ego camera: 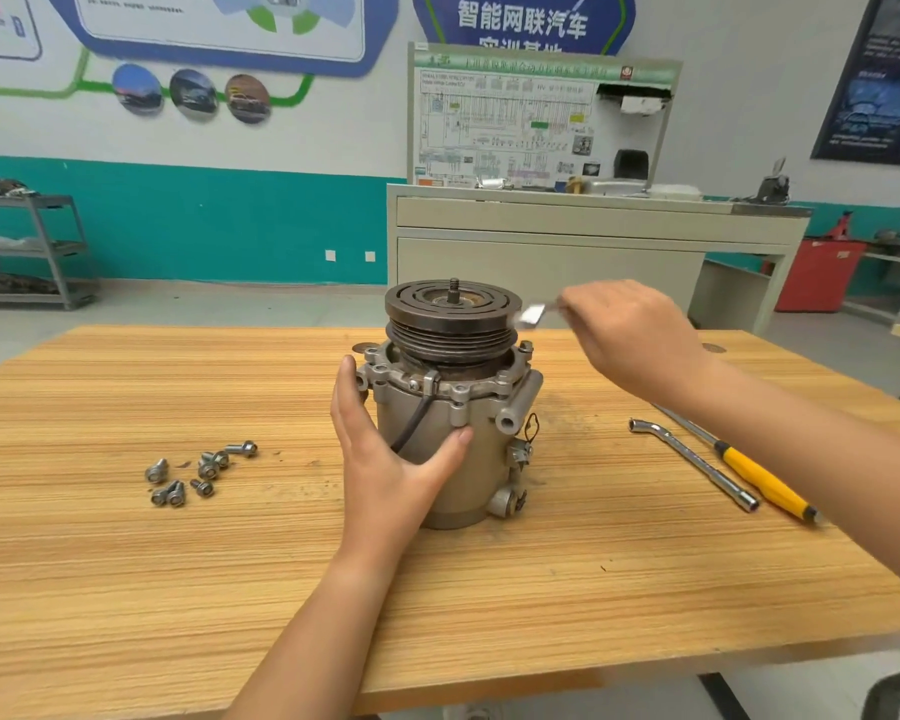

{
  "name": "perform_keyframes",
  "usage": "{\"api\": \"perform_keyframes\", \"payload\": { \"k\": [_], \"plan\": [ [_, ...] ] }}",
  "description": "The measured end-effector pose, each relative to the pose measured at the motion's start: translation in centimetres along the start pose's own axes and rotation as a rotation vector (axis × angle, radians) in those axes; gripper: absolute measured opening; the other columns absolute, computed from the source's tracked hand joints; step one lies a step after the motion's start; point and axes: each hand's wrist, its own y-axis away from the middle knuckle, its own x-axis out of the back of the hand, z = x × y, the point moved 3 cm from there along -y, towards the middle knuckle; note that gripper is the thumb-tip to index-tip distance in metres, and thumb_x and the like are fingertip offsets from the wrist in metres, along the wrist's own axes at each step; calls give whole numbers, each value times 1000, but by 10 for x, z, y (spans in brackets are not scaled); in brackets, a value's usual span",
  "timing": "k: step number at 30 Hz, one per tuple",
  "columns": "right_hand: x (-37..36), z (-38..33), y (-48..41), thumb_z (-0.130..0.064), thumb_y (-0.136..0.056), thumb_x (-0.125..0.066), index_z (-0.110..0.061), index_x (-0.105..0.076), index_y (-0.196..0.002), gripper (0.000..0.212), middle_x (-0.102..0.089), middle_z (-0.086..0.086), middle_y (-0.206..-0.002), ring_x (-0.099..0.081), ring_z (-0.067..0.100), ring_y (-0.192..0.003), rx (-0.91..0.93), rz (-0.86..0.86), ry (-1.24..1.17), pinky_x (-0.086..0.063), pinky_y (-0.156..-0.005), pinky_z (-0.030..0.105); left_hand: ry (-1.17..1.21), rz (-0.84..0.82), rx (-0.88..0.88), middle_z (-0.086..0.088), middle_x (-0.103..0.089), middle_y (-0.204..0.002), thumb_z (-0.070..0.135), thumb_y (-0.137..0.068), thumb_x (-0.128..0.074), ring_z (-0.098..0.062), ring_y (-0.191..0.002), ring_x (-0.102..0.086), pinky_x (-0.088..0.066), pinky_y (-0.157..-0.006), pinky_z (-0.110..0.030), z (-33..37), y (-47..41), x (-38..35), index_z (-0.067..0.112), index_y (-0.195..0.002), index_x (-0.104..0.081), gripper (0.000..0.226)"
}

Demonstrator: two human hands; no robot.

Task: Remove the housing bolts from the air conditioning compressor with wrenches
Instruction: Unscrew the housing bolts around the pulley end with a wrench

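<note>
Toward the far edge of the desk (126,563), right hand (630,340) grasps wrench (533,314) just above flange bolt (526,347); left hand (385,459), fingers (346,402) released, braces compressor (468,475).

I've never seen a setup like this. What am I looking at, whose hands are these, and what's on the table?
No machine here: a person wears a camera on the head, so this one picture looks down at their own two hands. On the wooden table stands an air conditioning compressor, pulley up. The left hand rests against its housing, steadying it. The right hand holds a small blurred wrench beside the pulley. Left of it lie loose bolts, already out; to the right, an L-shaped socket wrench and a yellow-handled tool.
</note>
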Motion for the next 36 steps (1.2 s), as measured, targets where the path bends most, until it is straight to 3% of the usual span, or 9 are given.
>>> {"api": "perform_keyframes", "payload": {
  "k": [4,9,13,16,21,24,28,33,36],
  "plan": [
    [33,-1,27,-20,-94,-38,5,-55,-96,30,-48,4,-55,-47,27,-41,-180,109,-326,-36,-45,27,26,-7,27,19,-11,-148,62,-53,-69,-13,-144,-18,-26,-115,-46,1,0,0,62,-129,3,105],
    [54,-19,49,-32,-93,-29,-3,-63,-91,44,-57,6,-55,-52,31,-40,30,-145,-30,-44,-37,33,103,-50,93,20,-8,-154,62,-51,-70,-11,-140,-24,-29,-113,-39,-1,0,2,65,-128,3,106],
    [60,-25,53,-42,-87,-3,-24,-46,-109,51,-62,-7,-79,-61,23,-68,5,-374,212,-44,-53,28,154,-65,123,21,-12,-150,61,-50,-71,-7,-136,-28,-31,-109,-35,-4,0,2,63,-131,4,111],
    [65,-26,47,-42,-92,-8,-28,-42,-110,41,-59,-9,-82,-59,19,-74,-4,-457,227,-44,-56,27,143,-73,153,8,-13,-157,64,-47,-71,-6,-139,-24,-29,-111,-35,-7,0,1,61,-134,8,118],
    [78,-36,32,-32,-98,-25,-23,-44,-96,21,-42,-6,-62,-42,18,-53,42,-557,354,-30,-44,25,142,-83,197,13,-33,-137,55,-55,-73,38,-95,-35,-32,-75,6,-15,-3,-2,62,-131,12,114],
    [89,-57,26,-13,-92,-36,-17,-39,-79,14,-30,-4,-56,-25,13,-43,65,-659,417,-19,-38,25,180,-81,219,14,-33,-131,61,-50,-71,40,-92,-35,-32,-68,8,-16,-4,-1,63,-131,11,115],
    [89,-83,32,7,-84,-38,2,-44,-122,39,-43,6,-70,-40,9,-48,152,-840,465,-22,-36,23,189,-113,202,29,-29,-130,59,-46,-73,42,-95,-29,-32,-72,7,-18,-2,-1,62,-133,12,121],
    [93,-100,28,18,-70,-30,12,-25,-134,65,-37,18,-109,-42,18,-54,159,-976,441,-29,-45,25,121,-134,204,66,-12,-107,46,-54,-82,45,-95,-22,-27,-73,11,-27,-1,-5,49,-143,13,131],
    [93,-109,24,16,-70,-26,16,-15,-135,66,-32,22,-114,-45,21,-58,171,-981,414,-32,-48,25,88,-126,224,54,-17,-110,33,-61,-85,45,-90,-24,-25,-69,13,-30,0,-6,42,-147,11,129]
  ]
}}
